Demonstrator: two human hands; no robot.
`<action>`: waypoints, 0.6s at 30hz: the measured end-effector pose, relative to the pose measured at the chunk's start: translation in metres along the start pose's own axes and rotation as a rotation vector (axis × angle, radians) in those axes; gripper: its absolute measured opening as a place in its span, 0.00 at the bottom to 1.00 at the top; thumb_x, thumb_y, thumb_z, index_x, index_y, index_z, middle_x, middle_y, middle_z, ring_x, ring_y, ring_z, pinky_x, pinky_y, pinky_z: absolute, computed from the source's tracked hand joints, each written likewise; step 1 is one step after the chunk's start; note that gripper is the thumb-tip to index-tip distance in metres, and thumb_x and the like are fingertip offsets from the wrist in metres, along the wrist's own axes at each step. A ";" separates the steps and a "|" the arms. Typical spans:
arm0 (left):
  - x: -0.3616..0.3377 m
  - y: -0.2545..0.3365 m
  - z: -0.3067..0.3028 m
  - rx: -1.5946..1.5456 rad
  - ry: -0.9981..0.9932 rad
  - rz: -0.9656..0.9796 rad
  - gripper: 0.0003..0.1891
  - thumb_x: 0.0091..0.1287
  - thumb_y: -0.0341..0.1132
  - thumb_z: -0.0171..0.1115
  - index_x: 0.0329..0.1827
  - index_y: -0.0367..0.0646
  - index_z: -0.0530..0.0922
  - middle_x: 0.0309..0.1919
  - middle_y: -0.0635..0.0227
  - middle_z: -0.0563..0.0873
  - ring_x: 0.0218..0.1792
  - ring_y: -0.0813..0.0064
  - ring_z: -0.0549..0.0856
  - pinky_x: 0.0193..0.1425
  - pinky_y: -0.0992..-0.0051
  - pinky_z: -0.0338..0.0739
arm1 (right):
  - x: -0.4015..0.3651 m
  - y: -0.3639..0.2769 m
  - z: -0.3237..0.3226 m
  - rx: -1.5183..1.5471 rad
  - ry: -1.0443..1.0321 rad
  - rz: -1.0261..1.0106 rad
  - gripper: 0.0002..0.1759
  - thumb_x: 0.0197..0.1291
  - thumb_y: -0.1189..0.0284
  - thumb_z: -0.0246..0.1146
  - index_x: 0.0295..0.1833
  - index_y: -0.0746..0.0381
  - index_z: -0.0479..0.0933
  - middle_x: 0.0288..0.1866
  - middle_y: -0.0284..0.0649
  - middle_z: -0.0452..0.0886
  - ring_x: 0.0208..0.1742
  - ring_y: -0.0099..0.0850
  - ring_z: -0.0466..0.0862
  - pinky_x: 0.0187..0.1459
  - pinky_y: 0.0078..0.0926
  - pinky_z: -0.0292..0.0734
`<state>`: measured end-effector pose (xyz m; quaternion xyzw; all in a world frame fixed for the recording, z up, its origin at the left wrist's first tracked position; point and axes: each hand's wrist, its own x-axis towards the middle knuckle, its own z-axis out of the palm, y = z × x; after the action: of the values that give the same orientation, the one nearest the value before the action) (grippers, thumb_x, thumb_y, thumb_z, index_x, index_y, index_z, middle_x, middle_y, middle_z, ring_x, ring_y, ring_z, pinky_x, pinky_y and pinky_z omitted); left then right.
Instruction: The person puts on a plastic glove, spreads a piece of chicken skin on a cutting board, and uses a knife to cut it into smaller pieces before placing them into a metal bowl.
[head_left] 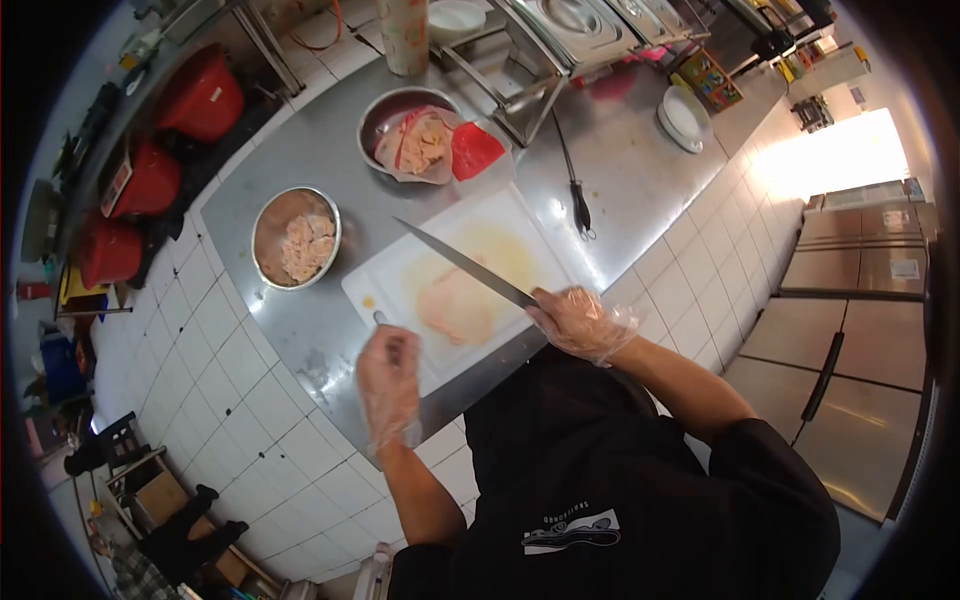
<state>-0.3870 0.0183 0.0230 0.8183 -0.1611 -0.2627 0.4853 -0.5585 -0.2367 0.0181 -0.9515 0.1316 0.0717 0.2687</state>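
In the head view my right hand [580,322], in a clear plastic glove, grips the handle of a long kitchen knife [470,268]. Its blade points up and left over the white cutting board [375,285]. A flat piece of pale raw chicken [452,308] lies on the board under the blade. My left hand [388,375], also gloved, is curled closed beside the board's near left corner; nothing shows in it. Left of the board stands a steel bowl [262,240] with cut raw chicken [307,247] in it.
Behind the board, another steel bowl [366,128] holds raw chicken in a red and clear bag [476,150]. A black-handled tool [580,210] and white plates [683,118] lie on the steel table [640,190]. Red tubs [203,95] stand at left, a steel fridge [860,350] at right.
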 end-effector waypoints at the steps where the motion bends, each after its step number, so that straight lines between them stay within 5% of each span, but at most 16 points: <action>1: 0.003 0.005 -0.004 -0.065 0.056 0.009 0.06 0.74 0.29 0.65 0.48 0.37 0.84 0.32 0.64 0.87 0.34 0.66 0.85 0.44 0.67 0.81 | -0.017 0.012 0.019 -0.075 -0.029 0.041 0.14 0.78 0.65 0.62 0.52 0.66 0.77 0.21 0.51 0.77 0.23 0.50 0.81 0.30 0.49 0.76; 3: 0.021 0.017 -0.004 -0.189 0.174 0.025 0.06 0.73 0.28 0.66 0.48 0.35 0.84 0.34 0.64 0.88 0.37 0.65 0.85 0.47 0.66 0.81 | -0.030 0.017 0.039 -0.154 -0.113 0.088 0.12 0.77 0.66 0.61 0.53 0.65 0.76 0.23 0.50 0.80 0.27 0.50 0.84 0.32 0.51 0.78; 5: 0.051 0.029 0.010 0.013 0.312 0.352 0.07 0.73 0.28 0.66 0.50 0.34 0.84 0.39 0.59 0.88 0.41 0.64 0.86 0.51 0.66 0.81 | -0.019 0.011 0.050 -0.170 -0.214 0.086 0.11 0.72 0.71 0.62 0.55 0.64 0.75 0.28 0.48 0.85 0.33 0.50 0.88 0.37 0.53 0.80; 8: 0.092 0.040 0.027 0.239 0.227 0.383 0.15 0.75 0.35 0.68 0.58 0.36 0.82 0.53 0.55 0.87 0.56 0.57 0.85 0.65 0.59 0.78 | 0.009 -0.015 0.048 -0.232 -0.260 0.131 0.13 0.70 0.72 0.60 0.57 0.63 0.75 0.33 0.47 0.87 0.36 0.48 0.90 0.40 0.49 0.83; 11: 0.128 0.041 0.048 0.538 0.219 0.408 0.22 0.74 0.40 0.68 0.64 0.34 0.79 0.61 0.50 0.84 0.64 0.51 0.82 0.71 0.53 0.75 | 0.027 -0.001 0.071 -0.211 -0.058 0.012 0.13 0.77 0.67 0.57 0.58 0.64 0.74 0.26 0.47 0.84 0.30 0.52 0.87 0.35 0.54 0.81; 14: 0.151 0.024 0.070 0.711 0.261 0.390 0.30 0.73 0.47 0.68 0.69 0.31 0.75 0.69 0.45 0.78 0.73 0.47 0.75 0.77 0.49 0.70 | 0.044 -0.013 0.052 -0.263 -0.201 0.047 0.18 0.66 0.71 0.61 0.60 0.63 0.77 0.35 0.47 0.89 0.38 0.45 0.92 0.44 0.48 0.84; 18: 0.173 -0.004 0.088 0.900 0.273 0.356 0.41 0.75 0.56 0.63 0.76 0.27 0.70 0.77 0.40 0.71 0.81 0.44 0.66 0.84 0.46 0.61 | 0.049 -0.011 0.062 -0.284 -0.165 0.032 0.18 0.65 0.70 0.62 0.59 0.62 0.79 0.33 0.46 0.89 0.36 0.46 0.91 0.42 0.47 0.84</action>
<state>-0.2984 -0.1322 -0.0625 0.9332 -0.3304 0.0289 0.1382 -0.5125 -0.2055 -0.0387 -0.9686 0.1128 0.1719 0.1400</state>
